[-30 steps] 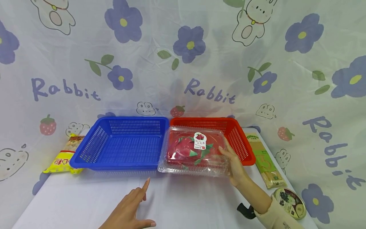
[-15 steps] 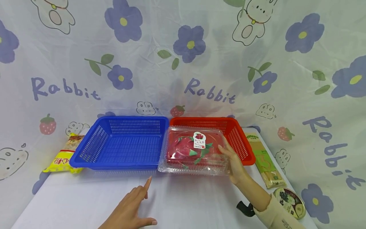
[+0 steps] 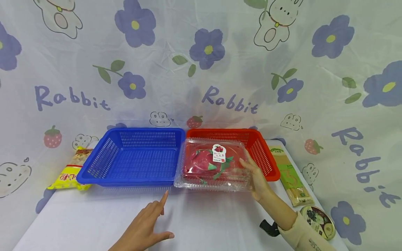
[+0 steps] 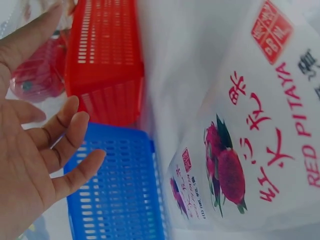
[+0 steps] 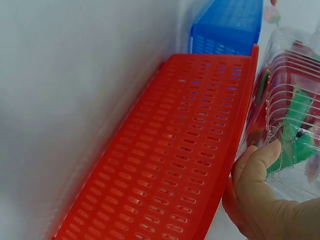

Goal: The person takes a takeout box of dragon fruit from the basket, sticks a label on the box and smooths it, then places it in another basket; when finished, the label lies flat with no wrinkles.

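My right hand (image 3: pixel 255 174) grips the right end of a clear plastic clamshell box (image 3: pixel 213 165) with red-and-green dragon fruit inside. The box is tilted, label towards me, in front of and over the near part of the red basket (image 3: pixel 267 153). In the right wrist view, the thumb and fingers clasp the ribbed box end beside the basket. My left hand (image 3: pixel 147 223) is held in front of the blue basket (image 3: pixel 135 164), index finger pointing forward and thumb out to the side. Nothing is in it; the left wrist view shows its other fingers loosely bent.
A yellow food bag (image 3: pixel 70 170) lies left of the blue basket. On the right are a green noodle packet (image 3: pixel 290 177), a round container (image 3: pixel 318 222) and a black curved object (image 3: pixel 269 228). A white bag printed RED PITAYA (image 4: pixel 250 150) appears in the left wrist view.
My left hand has moved slightly forward and to the right. The fruit box in my right hand has tipped very slightly and otherwise stays in place.
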